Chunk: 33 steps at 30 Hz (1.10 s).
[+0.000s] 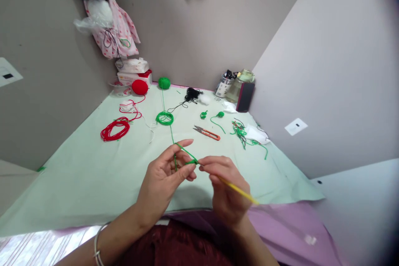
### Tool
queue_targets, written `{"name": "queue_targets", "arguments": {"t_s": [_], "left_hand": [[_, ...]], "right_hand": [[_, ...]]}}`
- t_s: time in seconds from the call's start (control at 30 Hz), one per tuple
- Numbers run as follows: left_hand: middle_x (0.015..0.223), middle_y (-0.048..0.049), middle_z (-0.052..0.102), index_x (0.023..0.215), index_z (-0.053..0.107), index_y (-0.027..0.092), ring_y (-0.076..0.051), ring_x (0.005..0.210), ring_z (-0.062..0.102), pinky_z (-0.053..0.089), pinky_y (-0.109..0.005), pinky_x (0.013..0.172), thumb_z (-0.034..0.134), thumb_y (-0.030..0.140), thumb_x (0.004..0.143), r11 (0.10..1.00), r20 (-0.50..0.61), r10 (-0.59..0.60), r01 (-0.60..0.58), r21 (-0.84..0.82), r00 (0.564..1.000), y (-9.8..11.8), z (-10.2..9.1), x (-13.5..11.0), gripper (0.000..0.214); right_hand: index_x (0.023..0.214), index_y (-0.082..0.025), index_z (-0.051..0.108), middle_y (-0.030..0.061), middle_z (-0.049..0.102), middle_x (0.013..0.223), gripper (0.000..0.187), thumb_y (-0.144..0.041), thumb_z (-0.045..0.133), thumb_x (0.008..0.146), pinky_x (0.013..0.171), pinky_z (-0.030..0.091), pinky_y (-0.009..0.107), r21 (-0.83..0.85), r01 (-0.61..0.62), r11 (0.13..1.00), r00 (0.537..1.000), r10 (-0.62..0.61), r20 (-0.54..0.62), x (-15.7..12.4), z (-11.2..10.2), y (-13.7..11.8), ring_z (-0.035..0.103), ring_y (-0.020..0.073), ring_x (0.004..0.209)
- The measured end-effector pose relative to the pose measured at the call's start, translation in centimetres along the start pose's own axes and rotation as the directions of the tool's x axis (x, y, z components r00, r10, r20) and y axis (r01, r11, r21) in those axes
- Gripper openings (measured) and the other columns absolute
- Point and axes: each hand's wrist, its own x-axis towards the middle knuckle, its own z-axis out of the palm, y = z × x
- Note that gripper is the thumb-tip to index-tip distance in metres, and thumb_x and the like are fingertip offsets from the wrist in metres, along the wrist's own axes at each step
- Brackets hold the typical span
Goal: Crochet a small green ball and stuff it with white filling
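Close to the lap, two hands worked green yarn with a yellow crochet hook above the near edge of the tabletop.
Left hand had the strand draped over its raised forefinger, with thumb and middle finger pinching the small knot. Right hand was closed around the crochet hook, its tip at that knot. From there the green yarn ran back to a green coil and a green ball by the wall. Orange thread snips lay just beyond the hands, and a red yarn coil lay well to the left.
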Motion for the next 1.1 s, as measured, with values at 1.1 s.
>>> {"name": "queue_targets", "arguments": {"t_s": [1.1], "left_hand": [[0.086, 0.0005, 0.065, 0.116, 0.082, 0.029, -0.015, 0.089, 0.059, 0.045, -0.026, 0.089, 0.089, 0.027, 0.078, 0.984, 0.030, -0.142, 0.145, -0.103, 0.989, -0.1, -0.6, 0.8, 0.039]], "right_hand": [[0.099, -0.025, 0.080, 0.0046, 0.075, 0.093, 0.016, -0.024, 0.063, 0.101, 0.070, 0.055, 0.033, 0.476, -0.414, 0.776, 0.890, 0.454, 0.033, 1.0, 1.2, 0.6, 0.066, 0.0176, 0.079]]}}
